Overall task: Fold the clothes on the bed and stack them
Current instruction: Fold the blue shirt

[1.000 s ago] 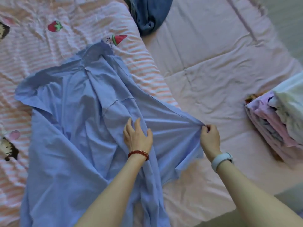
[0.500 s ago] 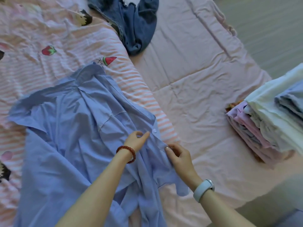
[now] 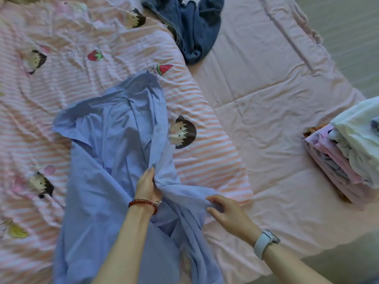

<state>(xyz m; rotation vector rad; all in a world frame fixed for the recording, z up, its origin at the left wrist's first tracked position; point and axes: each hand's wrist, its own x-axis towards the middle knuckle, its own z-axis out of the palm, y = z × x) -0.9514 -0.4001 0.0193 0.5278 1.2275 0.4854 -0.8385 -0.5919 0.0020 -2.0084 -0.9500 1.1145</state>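
A pale pink bed sheet point(image 3: 266, 111) covered the right half of the bed, creased into quilted squares, while a pink-and-white striped quilt point(image 3: 82, 83) printed with strawberries, watermelon slices and cartoon faces lay rumpled across the left. Spread over that quilt, collar end away from the camera and hem trailing toward the near edge, was a light blue shirt point(image 3: 106, 160), still unfolded and bunched down its middle. At the right edge of the bed stood a stack of folded clothes point(image 3: 344, 160), pink pieces beneath and a whitish piece on top. A dark blue denim garment point(image 3: 192, 27) lay crumpled at the far edge, well apart from the shirt. The person's left hand point(image 3: 146, 186), a red bead bracelet point(image 3: 143, 202) at the wrist, grasped a gathered fold of the shirt near its centre, fingers wrapped into the cloth. The right hand point(image 3: 229, 214), a pale watch point(image 3: 264, 242) on its wrist, pinched the shirt's edge just beside it, thumb and fingers closed over the fabric
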